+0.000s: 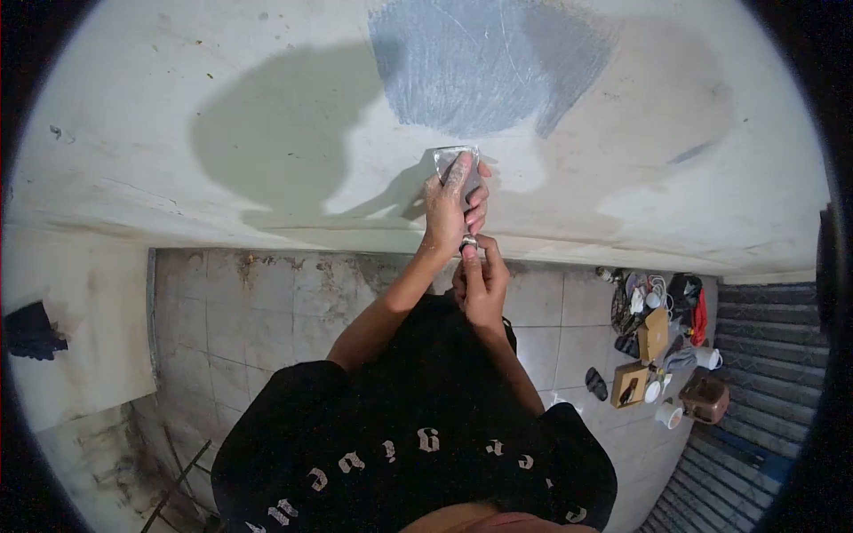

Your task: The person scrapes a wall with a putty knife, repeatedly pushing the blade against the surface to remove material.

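A putty knife [442, 160] with a wide blade, edged with whitish residue, is upright in front of the wall, just below a grey-blue patch [480, 67]. My left hand [449, 209] is wrapped round it, thumb lying along the blade and fingers curled at its right side. Whitish dust coats the thumb and fingers. Below, my right hand [482, 284] is closed, thumb and fingers pinching the tool's lower end, where a small shiny part shows. Whether the blade touches the wall cannot be told.
The pale wall [293, 133] spans the top, with shadows on it. On the tiled floor [258, 311] at right lie open cardboard boxes [629, 385], a dark slipper [596, 384], white containers and a brown bin [705, 397]. A slatted shutter [764, 355] stands far right; dark cloth [34, 331] hangs left.
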`<state>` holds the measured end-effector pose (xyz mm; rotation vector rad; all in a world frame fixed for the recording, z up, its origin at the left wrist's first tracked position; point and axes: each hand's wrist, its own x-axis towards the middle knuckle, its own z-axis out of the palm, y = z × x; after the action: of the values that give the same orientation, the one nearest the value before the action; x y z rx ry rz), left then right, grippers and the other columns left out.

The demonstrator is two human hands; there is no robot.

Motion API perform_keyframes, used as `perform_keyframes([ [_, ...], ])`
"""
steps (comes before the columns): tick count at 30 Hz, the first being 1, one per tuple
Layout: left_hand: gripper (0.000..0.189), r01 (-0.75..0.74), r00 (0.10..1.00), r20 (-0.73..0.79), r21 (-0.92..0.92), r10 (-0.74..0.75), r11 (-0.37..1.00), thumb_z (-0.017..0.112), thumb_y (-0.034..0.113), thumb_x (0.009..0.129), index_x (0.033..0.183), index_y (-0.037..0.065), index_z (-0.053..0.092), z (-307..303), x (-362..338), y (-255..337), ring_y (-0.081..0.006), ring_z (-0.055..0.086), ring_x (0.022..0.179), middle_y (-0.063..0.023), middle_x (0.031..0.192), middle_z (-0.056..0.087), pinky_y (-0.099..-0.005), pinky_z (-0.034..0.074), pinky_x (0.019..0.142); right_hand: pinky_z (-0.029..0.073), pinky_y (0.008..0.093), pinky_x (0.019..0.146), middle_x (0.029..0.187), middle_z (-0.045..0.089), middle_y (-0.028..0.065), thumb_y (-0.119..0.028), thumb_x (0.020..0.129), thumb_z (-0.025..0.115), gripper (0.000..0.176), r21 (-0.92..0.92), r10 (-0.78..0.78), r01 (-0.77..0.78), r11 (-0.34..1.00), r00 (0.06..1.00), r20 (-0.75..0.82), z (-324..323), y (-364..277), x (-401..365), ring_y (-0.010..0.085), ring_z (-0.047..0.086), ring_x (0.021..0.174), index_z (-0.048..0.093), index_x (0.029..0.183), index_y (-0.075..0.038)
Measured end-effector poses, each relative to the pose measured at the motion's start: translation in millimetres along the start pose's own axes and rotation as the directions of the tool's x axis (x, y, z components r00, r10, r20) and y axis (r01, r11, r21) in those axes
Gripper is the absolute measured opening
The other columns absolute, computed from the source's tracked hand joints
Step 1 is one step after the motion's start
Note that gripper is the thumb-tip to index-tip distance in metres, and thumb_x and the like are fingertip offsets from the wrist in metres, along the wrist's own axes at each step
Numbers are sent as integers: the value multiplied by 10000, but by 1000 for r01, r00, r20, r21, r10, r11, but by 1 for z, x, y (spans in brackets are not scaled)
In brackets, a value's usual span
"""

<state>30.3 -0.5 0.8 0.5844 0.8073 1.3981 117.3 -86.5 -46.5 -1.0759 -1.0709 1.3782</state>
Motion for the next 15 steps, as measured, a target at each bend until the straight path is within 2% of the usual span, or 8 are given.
perform_keyframes([
  [4, 435, -29, 999, -16, -5, 29, 1000, 509, 471, 964, 910, 41, 544, 3, -2, -1, -68, 345, 363, 28, 550, 389, -230, 293, 326, 240, 223, 360, 517, 429, -33, -226, 1012, 490, 204, 59, -16, 14, 998, 999, 30, -1, -1, 1, 47, 356, 384, 503, 1107, -45],
  [10, 440, -38, 999, -4, 1, 38, 999, 500, 479, 965, 910, 44, 541, 7, -7, 10, -71, 344, 366, 26, 554, 390, -229, 296, 330, 245, 222, 359, 511, 434, -36, -221, 1014, 484, 229, 11, -82, 81, 997, 995, 55, -5, 1, 1, 44, 365, 382, 509, 1135, -29],
  [15, 420, -47, 999, -18, -27, 46, 999, 491, 435, 981, 882, 31, 542, 6, -1, 8, -60, 349, 375, 20, 553, 388, -217, 281, 332, 249, 220, 355, 509, 436, -33, -217, 1015, 479, 224, 23, -54, 53, 998, 997, 55, -3, -1, 7, 45, 370, 381, 505, 1134, -30],
])
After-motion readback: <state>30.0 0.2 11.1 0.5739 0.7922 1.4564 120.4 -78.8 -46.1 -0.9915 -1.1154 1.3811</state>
